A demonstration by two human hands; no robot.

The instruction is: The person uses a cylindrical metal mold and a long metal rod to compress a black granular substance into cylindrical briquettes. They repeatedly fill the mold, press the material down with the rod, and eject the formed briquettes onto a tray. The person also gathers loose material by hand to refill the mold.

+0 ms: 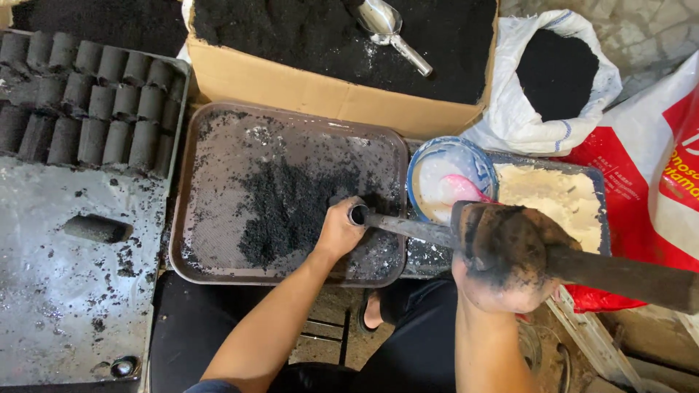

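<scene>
A: The metal tube (359, 215) stands at the right edge of the black powder (287, 211) on the brown tray (218, 131), its open mouth facing up. The left hand (338, 229) is closed around it.

B: And the other hand?

A: The right hand (502, 255), black with soot, is wrapped tight around a hammer (604, 273). A dark rod (411, 229) runs from that fist towards the mouth of the tube; whether it touches the rim I can't tell.

B: What lies just beside the tray?

A: To its right, a blue bowl (426, 164) with a pink spoon (462, 189) in it, and next to that a tray of pale paste (550, 196). Behind, a cardboard box (320, 91) full of black powder, a metal scoop (386, 25) lying on top.

B: Further out?

A: A white sack (510, 109) of the same powder, and a red and white bag (655, 145) at the far right. On the left, a metal sheet (65, 291) holds rows of black cylinders (87, 102), with one cylinder (98, 228) lying apart from them.
</scene>
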